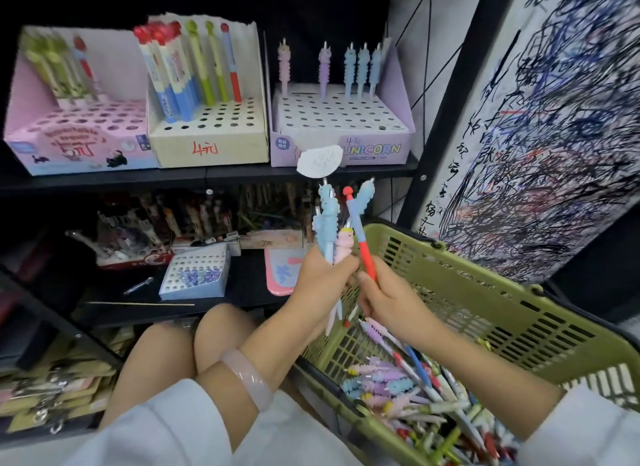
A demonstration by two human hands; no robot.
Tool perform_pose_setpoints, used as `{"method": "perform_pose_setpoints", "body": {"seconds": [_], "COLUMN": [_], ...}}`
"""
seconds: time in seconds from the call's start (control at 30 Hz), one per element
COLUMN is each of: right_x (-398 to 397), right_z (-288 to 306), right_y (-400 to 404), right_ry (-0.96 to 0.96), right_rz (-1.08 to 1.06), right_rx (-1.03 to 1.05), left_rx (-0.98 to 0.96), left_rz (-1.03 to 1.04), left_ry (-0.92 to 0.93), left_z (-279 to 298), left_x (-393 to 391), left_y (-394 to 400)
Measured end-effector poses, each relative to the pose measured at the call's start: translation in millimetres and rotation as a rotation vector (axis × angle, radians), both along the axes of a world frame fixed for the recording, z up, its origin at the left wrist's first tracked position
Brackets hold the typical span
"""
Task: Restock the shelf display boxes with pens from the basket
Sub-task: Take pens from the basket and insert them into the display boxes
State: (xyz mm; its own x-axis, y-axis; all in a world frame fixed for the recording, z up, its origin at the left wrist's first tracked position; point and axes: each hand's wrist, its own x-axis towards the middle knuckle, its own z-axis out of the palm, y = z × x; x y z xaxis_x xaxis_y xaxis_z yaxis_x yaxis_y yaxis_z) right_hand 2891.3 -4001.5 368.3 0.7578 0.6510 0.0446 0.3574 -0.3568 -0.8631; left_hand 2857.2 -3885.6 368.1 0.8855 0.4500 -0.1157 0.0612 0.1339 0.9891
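Head view shows your left hand (pixel 320 275) gripping a bunch of unicorn pens (pixel 329 223) upright, while your right hand (pixel 388 299) pinches a red-and-blue pen (pixel 362 237) just beside them. Both hands sit above the green basket (pixel 485 292), which holds many loose pens (pixel 415 396). On the shelf above, the Unicorn display box (pixel 341 126) has five pens standing in its back row.

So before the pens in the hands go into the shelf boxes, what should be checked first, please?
1. Left hand grips the unicorn pens firmly: ok.
2. Right hand holds the red-and-blue pen: ok.
3. Unicorn box has free holes: ok.
4. Middle box holds matching red-and-blue pens and has free holes: ok.
5. Pen tips point downward for insertion: ok.
6. Basket sits stably: cannot tell.
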Motion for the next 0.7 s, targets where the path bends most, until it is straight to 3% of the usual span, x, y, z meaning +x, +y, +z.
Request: {"method": "perform_pose_setpoints", "body": {"seconds": [0.13, 0.4, 0.5, 0.57, 0.63, 0.7], "right_x": [-6.3, -13.6, -3.6, 11.3, 23.1, 31.6], "right_z": [4.6, 15.7, 23.4, 30.6, 38.7, 47.4], "right_y": [6.0, 4.9, 7.8, 15.6, 26.9, 39.7], "right_ry": [-0.025, -0.161, -0.002, 0.282, 0.513, 0.521], "right_rz": [0.04, 0.202, 0.007, -0.161, -0.173, -0.173], "right_rx": [-0.021, -0.3, -0.068, 0.114, 0.29, 0.388], "left_rx": [-0.057, -0.035, 0.005, 0.024, 0.009, -0.019], "left_rz": [-0.013, -0.025, -0.069, -0.114, -0.144, -0.159], "left_ry": [-0.034, -0.107, -0.099, -0.08, -0.067, -0.056], "left_z": [2.3, 9.1, 9.9, 10.9, 11.4, 12.6], "left_x": [-5.9, -13.9, -15.3, -15.6, -15.7, -16.0], "left_y": [3.6, 15.5, 20.6, 22.4, 21.4, 22.2]}}
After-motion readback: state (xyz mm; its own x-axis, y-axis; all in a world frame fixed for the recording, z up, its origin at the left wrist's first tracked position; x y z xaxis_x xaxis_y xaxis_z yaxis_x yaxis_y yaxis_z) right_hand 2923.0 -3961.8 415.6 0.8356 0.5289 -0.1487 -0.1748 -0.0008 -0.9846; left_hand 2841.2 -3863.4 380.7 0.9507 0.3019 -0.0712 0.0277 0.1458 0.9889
